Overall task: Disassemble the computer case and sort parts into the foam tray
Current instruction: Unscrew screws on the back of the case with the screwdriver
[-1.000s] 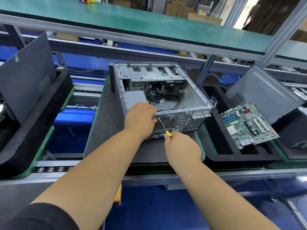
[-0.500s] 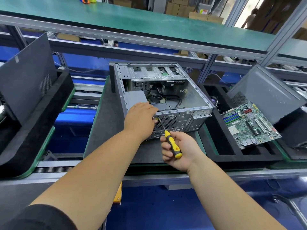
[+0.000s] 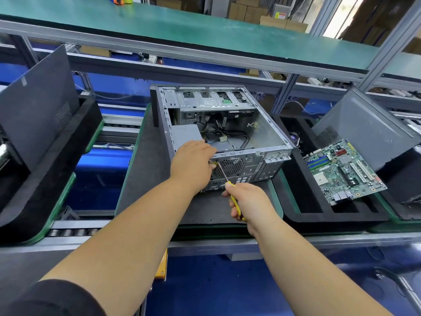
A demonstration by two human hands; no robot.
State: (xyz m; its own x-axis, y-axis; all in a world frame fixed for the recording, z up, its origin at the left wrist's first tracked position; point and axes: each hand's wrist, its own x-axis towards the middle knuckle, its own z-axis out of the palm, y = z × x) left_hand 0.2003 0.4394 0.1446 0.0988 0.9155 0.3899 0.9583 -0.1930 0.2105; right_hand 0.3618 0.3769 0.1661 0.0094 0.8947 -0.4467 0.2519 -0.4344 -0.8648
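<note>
The open grey computer case (image 3: 250, 167) lies on its side on a dark mat, rear panel toward me. My left hand (image 3: 193, 160) rests on the rear top edge beside the power supply (image 3: 185, 135), fingers curled down over the edge. My right hand (image 3: 250, 204) grips a yellow-handled screwdriver (image 3: 222, 173). Its shaft slants up-left to the rear panel beside the fan grille, and its tip meets my left fingers. The black foam tray (image 3: 303, 208) sits right of the case, with a green motherboard (image 3: 344, 172) lying across it.
A grey side panel (image 3: 364, 128) leans behind the motherboard on the right. At the left, another dark panel (image 3: 38, 106) stands in a second black foam tray (image 3: 45, 179). Roller conveyor rails run under the pallets. A green shelf (image 3: 205, 26) spans overhead.
My right hand has rolled from palm-up back to knuckles-up around the screwdriver handle, which is now mostly covered. The left hand and the case have stayed in place.
</note>
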